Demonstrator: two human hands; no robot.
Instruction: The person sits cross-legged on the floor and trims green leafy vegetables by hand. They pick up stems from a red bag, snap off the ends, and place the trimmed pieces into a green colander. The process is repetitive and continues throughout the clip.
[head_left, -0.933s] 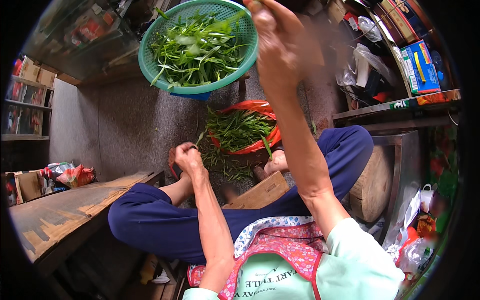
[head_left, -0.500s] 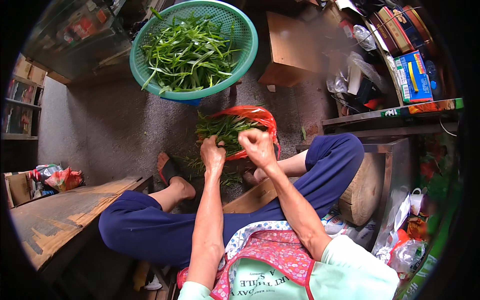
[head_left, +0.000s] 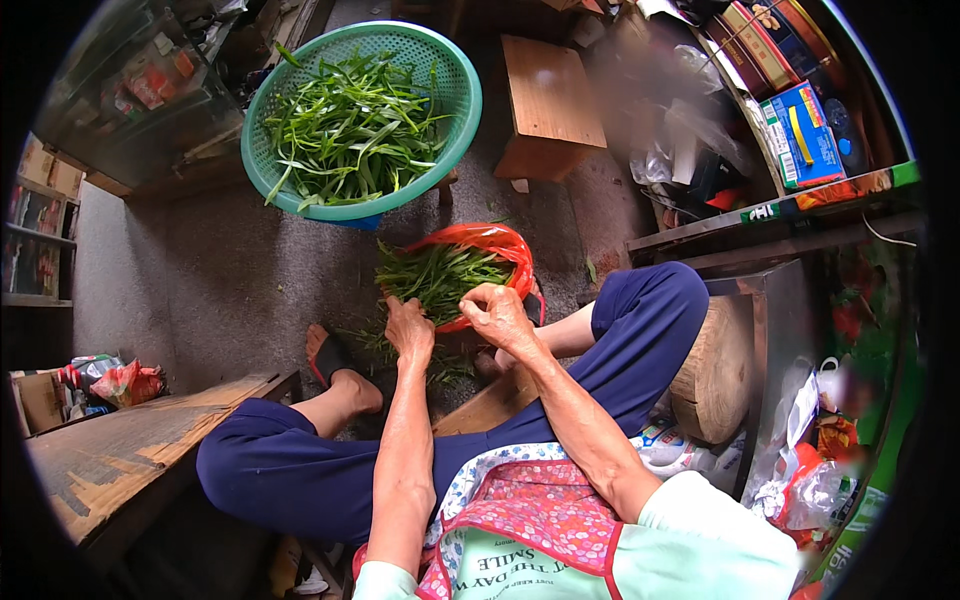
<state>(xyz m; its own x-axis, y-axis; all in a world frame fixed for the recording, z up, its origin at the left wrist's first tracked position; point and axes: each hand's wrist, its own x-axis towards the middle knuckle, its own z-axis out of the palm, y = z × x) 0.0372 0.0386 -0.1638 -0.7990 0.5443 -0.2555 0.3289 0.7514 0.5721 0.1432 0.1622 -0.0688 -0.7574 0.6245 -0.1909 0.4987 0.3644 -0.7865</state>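
Observation:
A red plastic bag (head_left: 518, 252) stands open on the floor between my feet, filled with thin green vegetable stems (head_left: 440, 282). At the bag's near left side is my left hand (head_left: 409, 328), its fingers curled closed; what they grip is hidden. My right hand (head_left: 498, 312) hovers over the bag's near right side, thumb and fingers pinched together on something too small to make out. Beyond the bag, a large teal plastic colander (head_left: 462, 130) holds a heap of long-leaved greens (head_left: 355, 130). Loose stems and leaf bits (head_left: 447, 370) lie on the floor just below my hands.
A small wooden stool (head_left: 548, 90) stands right of the colander. Cluttered shelves with a blue box (head_left: 803, 135) line the right side, above a round wood block (head_left: 712, 375). A worn wooden board (head_left: 150, 430) is at my left. My knees spread to both sides.
My right hand has lowered toward the bag, fingers pinched, and my left hand has shifted slightly down toward the bag's near left edge. The whole view has shifted a little.

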